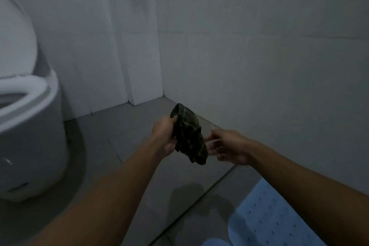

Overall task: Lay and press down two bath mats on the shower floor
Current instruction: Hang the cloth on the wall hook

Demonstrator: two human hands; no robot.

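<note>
A dark green, crumpled mat or cloth hangs in the air above the grey tiled floor. My left hand grips its left side. My right hand is at its right side with fingers reaching under it; the image is blurred there, so its hold is unclear. A light blue bath mat with rows of small holes lies flat on the floor at the lower right, partly hidden by my right forearm.
A white toilet with its lid raised stands at the left. White tiled walls meet in a corner beyond my hands. Grey floor tiles stretch between the toilet and the right wall.
</note>
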